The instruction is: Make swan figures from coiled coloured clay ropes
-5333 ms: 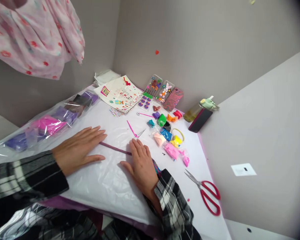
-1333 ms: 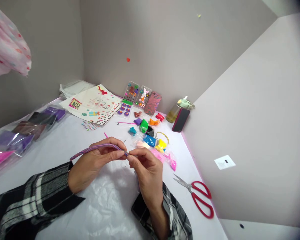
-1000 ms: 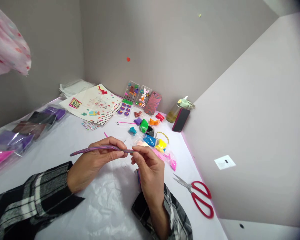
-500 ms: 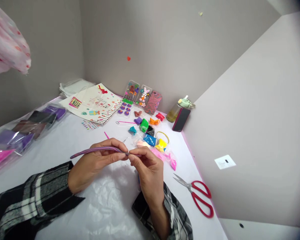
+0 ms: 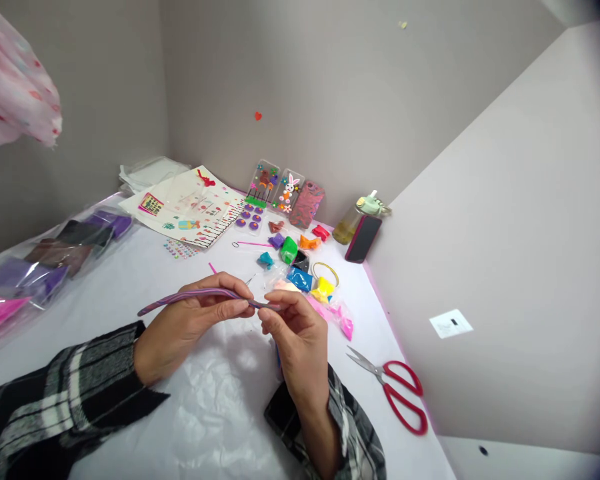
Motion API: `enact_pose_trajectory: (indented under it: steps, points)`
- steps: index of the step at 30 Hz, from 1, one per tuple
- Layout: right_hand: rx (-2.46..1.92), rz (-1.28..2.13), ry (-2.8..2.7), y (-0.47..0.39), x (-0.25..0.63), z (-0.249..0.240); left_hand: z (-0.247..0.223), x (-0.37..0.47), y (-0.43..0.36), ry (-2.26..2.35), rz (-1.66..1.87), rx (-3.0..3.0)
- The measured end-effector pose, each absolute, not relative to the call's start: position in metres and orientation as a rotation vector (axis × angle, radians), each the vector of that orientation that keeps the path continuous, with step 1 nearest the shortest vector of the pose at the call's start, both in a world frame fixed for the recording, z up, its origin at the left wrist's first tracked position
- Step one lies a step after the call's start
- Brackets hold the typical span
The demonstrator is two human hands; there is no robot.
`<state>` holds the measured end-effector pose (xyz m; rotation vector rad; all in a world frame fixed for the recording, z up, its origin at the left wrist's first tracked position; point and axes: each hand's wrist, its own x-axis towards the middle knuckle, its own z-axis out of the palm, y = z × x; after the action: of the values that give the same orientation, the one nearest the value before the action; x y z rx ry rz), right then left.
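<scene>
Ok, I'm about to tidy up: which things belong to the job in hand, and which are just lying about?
Seemingly the job's: striped purple strip in the left hand, right hand at one end; perhaps the coloured packets and scissors.

Probably unrelated: phone, bottle, decorated sheet.

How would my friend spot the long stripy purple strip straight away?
Start at the white-covered table, then find the bare left hand above it. It pinches a long, thin, curved purple strip, whose end reaches the bare right hand. Unlike the loop-ended pink stick lying beyond, this strip is stripy and held up.
</scene>
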<state>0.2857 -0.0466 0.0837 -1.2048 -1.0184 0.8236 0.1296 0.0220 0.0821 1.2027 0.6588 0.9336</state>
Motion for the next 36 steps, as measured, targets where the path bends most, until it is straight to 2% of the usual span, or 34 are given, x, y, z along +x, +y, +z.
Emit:
enact_pose_trajectory:
  steps: [19, 36]
  points:
    - [-1.164, 0.853, -0.972, -0.046, 0.289, 0.083, 0.074, 0.128, 0.023, 0.651, 0.917, 1.094]
    - [-1.221, 0.823, -1.089, -0.047, 0.286, 0.084, 0.070, 0.127, 0.023, 0.683, 0.885, 1.235]
